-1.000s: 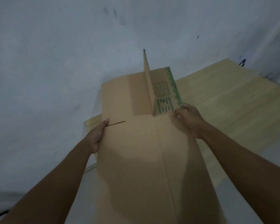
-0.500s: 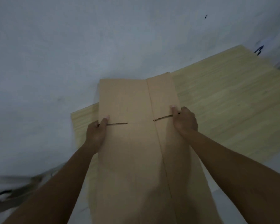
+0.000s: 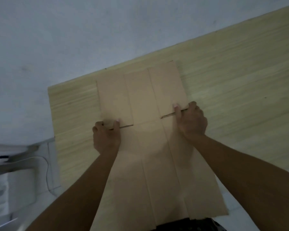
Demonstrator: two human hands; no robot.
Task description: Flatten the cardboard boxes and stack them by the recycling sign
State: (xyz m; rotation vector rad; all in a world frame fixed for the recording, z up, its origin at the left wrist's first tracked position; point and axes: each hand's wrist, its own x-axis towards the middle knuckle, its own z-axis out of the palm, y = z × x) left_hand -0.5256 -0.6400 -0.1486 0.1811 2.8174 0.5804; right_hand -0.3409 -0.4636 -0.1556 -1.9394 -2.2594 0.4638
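Pale wood-grain desk [image 3: 232,84] carries a flattened cardboard box [image 3: 140,100], which lies flat with its far flaps toward twelve o'clock and its near end overhanging toward the person at six o'clock. Left hand [image 3: 106,137] is closed on the box's nine o'clock edge at the flap slit, thumb on top. Right hand [image 3: 191,121] is closed on the three o'clock edge at the matching slit, one finger laid along the cut. Judgement: the panels look fully collapsed; firm, even pressure along the creases would keep them from springing back before the box is carried off. No recycling sign is visible. Grey wall [image 3: 73,30] runs behind the desk from nine to one o'clock. A thin cable [image 3: 46,165] trails at eight o'clock.
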